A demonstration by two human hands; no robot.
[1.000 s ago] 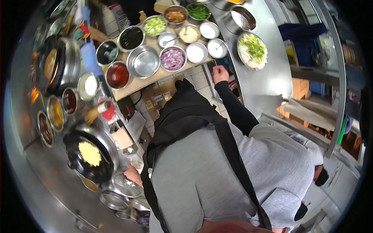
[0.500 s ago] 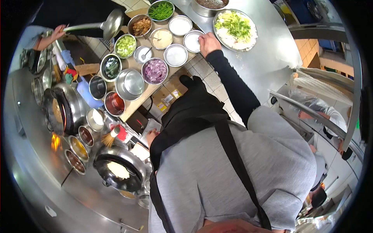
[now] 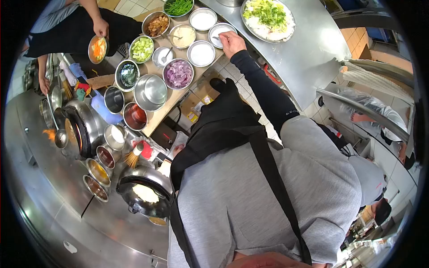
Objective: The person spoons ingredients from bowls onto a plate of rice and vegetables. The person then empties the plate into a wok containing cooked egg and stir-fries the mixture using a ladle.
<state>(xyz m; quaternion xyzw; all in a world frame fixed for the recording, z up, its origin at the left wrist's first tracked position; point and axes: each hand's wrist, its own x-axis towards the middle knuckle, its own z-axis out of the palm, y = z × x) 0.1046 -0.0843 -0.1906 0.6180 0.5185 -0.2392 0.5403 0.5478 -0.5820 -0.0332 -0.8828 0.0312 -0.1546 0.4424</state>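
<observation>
My right hand (image 3: 233,43), in a black sleeve, reaches over a metal bowl of white powder (image 3: 226,31) on the ingredient board. Its thumb and fingers are pinched together at the bowl's inside; a small greyish shape shows by the fingertips, too small to name. My left hand (image 3: 178,150) shows only in part beside my apron, above the near wok (image 3: 145,198), which has a pale yellow mass in it. Its fingers are hidden. Around my right hand stand two more bowls of white powder, a bowl of sliced red onion (image 3: 178,73) and a bowl of pale paste (image 3: 182,35).
A tray of chopped greens (image 3: 268,20) stands on the steel table (image 3: 308,67). At the left, a co-worker holds a bowl of shredded vegetables (image 3: 97,49) and a ladle (image 3: 61,138) beside the far wok (image 3: 82,127), with flame near it. Sauce bowls (image 3: 98,172) line the stove.
My right hand has shifted left, further over the powder bowl. The co-worker's ladle has come down to the far wok, and a bowl of shredded vegetables has appeared in their other hand.
</observation>
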